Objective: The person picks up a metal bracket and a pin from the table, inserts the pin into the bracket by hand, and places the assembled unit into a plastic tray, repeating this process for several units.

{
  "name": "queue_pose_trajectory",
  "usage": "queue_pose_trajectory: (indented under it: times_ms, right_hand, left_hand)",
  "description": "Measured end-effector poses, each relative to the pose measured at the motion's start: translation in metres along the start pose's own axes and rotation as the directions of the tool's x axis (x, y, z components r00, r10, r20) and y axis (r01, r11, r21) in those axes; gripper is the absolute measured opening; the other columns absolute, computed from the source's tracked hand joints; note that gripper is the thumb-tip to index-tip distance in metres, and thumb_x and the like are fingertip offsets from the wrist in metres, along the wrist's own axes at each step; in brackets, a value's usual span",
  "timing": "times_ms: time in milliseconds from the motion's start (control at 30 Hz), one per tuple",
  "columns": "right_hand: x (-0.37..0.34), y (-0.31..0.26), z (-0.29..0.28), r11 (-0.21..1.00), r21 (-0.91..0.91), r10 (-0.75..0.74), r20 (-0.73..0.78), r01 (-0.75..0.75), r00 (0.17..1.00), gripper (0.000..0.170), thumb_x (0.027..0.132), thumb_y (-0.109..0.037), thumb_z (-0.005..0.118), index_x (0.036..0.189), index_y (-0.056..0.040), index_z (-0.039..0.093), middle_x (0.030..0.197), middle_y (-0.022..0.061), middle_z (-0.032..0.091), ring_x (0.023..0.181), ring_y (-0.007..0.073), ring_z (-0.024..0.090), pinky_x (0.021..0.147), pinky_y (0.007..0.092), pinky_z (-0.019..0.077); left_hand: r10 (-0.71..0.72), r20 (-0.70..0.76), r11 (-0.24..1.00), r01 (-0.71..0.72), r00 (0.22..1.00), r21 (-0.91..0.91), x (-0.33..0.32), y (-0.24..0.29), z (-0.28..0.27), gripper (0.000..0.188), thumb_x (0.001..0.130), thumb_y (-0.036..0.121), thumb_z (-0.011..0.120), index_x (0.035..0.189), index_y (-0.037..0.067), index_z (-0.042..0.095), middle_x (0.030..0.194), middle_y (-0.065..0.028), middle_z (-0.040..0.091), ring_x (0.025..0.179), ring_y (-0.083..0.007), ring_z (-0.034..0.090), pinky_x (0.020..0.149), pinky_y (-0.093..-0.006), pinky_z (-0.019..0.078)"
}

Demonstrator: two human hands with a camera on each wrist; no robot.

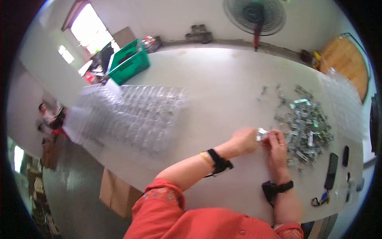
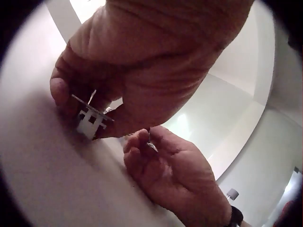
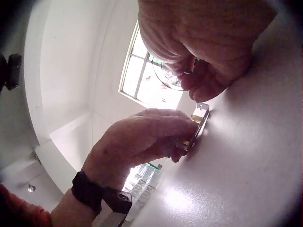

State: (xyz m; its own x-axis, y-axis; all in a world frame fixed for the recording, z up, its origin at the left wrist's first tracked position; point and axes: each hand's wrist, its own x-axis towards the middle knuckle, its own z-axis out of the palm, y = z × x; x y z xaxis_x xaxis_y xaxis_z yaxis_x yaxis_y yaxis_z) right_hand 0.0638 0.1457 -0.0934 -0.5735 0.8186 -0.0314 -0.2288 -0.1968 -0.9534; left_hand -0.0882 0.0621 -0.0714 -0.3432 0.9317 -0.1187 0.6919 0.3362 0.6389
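Observation:
My left hand grips a small silvery metal piece above the table, left of a pile of metal parts. In the left wrist view, this flat metal piece with square cut-outs sits between the thumb and fingers of my left hand. Close beside it, my right hand has its fingers bent together; in the left wrist view a tiny shiny part is pinched in my right hand. The right wrist view shows the metal piece just below the right fingertips.
Clear plastic trays cover the table's left side, with a green crate behind. At the right lie clear plastic packaging, a phone and keys. A fan stands beyond the table.

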Motion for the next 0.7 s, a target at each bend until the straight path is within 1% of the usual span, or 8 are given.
queue_pose_trajectory:
  times_ms: [133,333,400,433,500,567,633,700]
  right_hand:
    - [-0.003,-0.011,0.0,0.983,-0.183,-0.021,0.01,0.023,1.0,0.014,0.101,-0.019,0.056,0.096,-0.0073,0.062,0.079,-0.0008,0.06,0.073,0.0098,0.057,0.069,0.0256,0.048]
    - [-0.001,0.002,-0.003,0.999,-0.031,-0.019,0.041,0.02,0.999,0.018,0.102,-0.025,0.055,0.098,-0.0082,0.061,0.078,0.0002,0.061,0.072,0.0085,0.057,0.067,0.0259,0.0487]
    - [-0.001,0.002,-0.001,1.0,-0.009,-0.008,0.055,0.008,0.998,0.018,0.102,-0.026,0.055,0.099,-0.0091,0.061,0.077,0.0002,0.061,0.071,0.0084,0.057,0.065,0.0261,0.0489]
    - [-0.004,-0.002,0.001,1.0,-0.017,0.014,0.089,-0.012,0.996,0.018,0.102,-0.027,0.055,0.099,-0.0096,0.061,0.075,-0.0004,0.06,0.068,0.008,0.057,0.061,0.0253,0.0482]
    - [-0.008,-0.008,0.004,0.999,-0.032,0.02,0.11,-0.017,0.994,0.019,0.102,-0.028,0.055,0.099,-0.0101,0.06,0.074,-0.001,0.059,0.066,0.0076,0.056,0.058,0.0246,0.0475]
    - [-0.011,-0.01,0.009,0.996,-0.085,0.055,0.2,-0.039,0.978,0.02,0.102,-0.029,0.055,0.1,-0.0096,0.06,0.071,-0.0025,0.058,0.061,0.0062,0.054,0.052,0.0227,0.0446]
    - [-0.01,-0.004,0.013,0.998,-0.058,0.035,0.197,-0.024,0.98,0.021,0.102,-0.029,0.055,0.101,-0.0095,0.061,0.071,-0.0035,0.057,0.059,0.005,0.053,0.05,0.0215,0.0429]
    - [-0.012,-0.009,0.017,0.983,-0.179,0.007,0.245,0.039,0.97,0.02,0.102,-0.029,0.056,0.103,-0.0095,0.061,0.071,-0.0038,0.056,0.06,0.0048,0.053,0.05,0.0215,0.043]
  left_hand:
    - [0.028,0.038,0.998,-0.03,0.999,0.064,0.006,-0.005,-0.011,0.027,0.077,0.024,0.059,0.074,-0.002,0.063,0.064,-0.0232,0.059,0.06,-0.0348,0.063,0.058,-0.0452,0.0482]
    - [0.072,0.067,0.992,-0.079,0.995,0.103,-0.009,0.001,-0.022,0.028,0.08,0.024,0.063,0.077,-0.004,0.064,0.068,-0.0199,0.064,0.063,-0.0287,0.065,0.06,-0.0403,0.0498]
    - [0.36,-0.435,0.927,-0.262,0.825,0.269,-0.018,-0.001,-0.014,0.027,0.085,0.022,0.066,0.088,-0.004,0.063,0.079,-0.0183,0.066,0.071,-0.028,0.065,0.066,-0.038,0.0508]
    - [0.378,-0.433,0.921,-0.284,0.819,0.267,-0.021,0.006,-0.016,0.027,0.085,0.022,0.066,0.088,-0.004,0.063,0.079,-0.0183,0.066,0.071,-0.028,0.065,0.066,-0.038,0.0508]
    - [0.186,-0.302,0.975,-0.214,0.935,-0.063,-0.027,0.021,-0.021,0.028,0.089,0.022,0.067,0.099,-0.004,0.06,0.085,-0.0162,0.064,0.075,-0.0264,0.062,0.07,-0.0374,0.0506]
    - [0.206,-0.284,0.956,-0.254,0.937,-0.144,-0.028,0.021,-0.015,0.026,0.093,0.022,0.065,0.098,-0.002,0.059,0.08,-0.0094,0.063,0.068,-0.0194,0.06,0.064,-0.033,0.0506]
    - [-0.006,-0.123,0.833,-0.063,0.992,-0.55,-0.032,0.028,-0.017,0.022,0.094,0.02,0.065,0.092,-0.001,0.059,0.077,-0.0041,0.06,0.068,-0.0127,0.057,0.061,-0.0276,0.0478]
    - [0.033,-0.141,0.799,-0.111,0.989,-0.591,-0.032,0.023,-0.016,0.02,0.097,0.021,0.063,0.094,0.001,0.06,0.077,0.0003,0.059,0.066,-0.0078,0.056,0.058,-0.0237,0.0472]
